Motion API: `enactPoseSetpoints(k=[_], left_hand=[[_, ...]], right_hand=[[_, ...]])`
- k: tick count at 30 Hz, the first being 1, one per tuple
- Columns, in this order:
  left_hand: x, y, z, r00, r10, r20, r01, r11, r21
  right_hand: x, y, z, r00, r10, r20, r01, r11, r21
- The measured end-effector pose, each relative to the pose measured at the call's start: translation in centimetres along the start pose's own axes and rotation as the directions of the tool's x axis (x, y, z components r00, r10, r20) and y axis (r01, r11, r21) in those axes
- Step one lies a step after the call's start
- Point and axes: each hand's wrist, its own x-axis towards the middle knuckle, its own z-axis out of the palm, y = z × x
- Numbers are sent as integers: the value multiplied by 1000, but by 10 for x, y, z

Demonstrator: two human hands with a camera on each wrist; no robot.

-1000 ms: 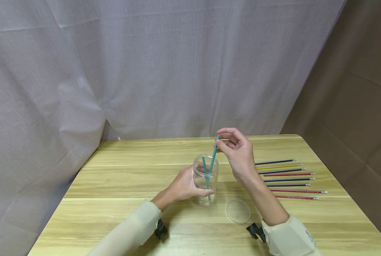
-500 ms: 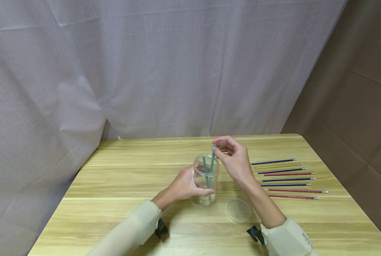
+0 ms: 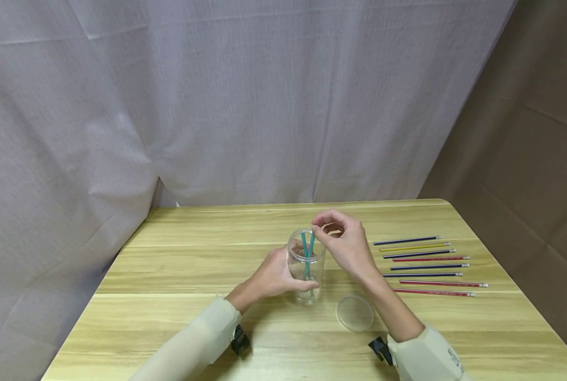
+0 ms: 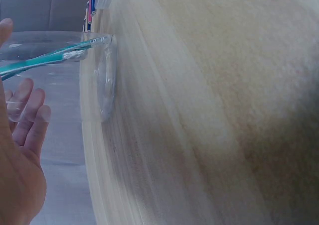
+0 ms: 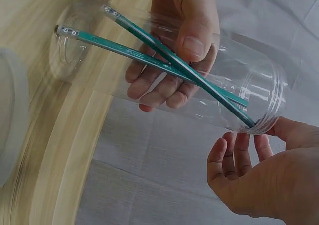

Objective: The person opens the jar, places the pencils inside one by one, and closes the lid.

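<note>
My left hand [image 3: 278, 272] grips a clear plastic jar [image 3: 317, 271] round its side, thumb in front and fingers behind. The jar looks upright on the table. Inside it, two green pencils cross, eraser ends down; one green pencil [image 5: 104, 42] leans with its eraser near the base. The other green pencil [image 5: 149, 40] sits a little higher, and my right hand [image 3: 345, 243] pinches its top end at the rim. That fingertip contact is partly hidden by the rim in the right wrist view. In the left wrist view, my left fingers [image 4: 35, 115] show behind the jar wall.
A round clear lid [image 3: 354, 313] lies flat on the wooden table [image 3: 169, 317], right of the jar. Several dark blue, red and yellow pencils [image 3: 431, 268] lie in a column farther right, erasers pointing right. A grey curtain [image 3: 245, 106] hangs behind the table.
My right hand has moved down and slightly left, lowering the second green pencil into the jar until its top reaches the rim. My left hand and the jar have stayed in place.
</note>
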Motion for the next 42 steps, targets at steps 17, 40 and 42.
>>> enactPoseSetpoints(k=[17,40,42], left_hand=[[0,0,1,1000,-13,3,13,1000,10],[1,1,0,999,-34,2,34,999,-13],[0,1,1,999,-33,1,33,999,-15]], right_hand=[[-3,2,-1,999,-46,9,47,991,-123],[-12,37,-71,991,48,-121,-67,984,-164],[-17,45,-83,990,79,-115,-97,983,-154]])
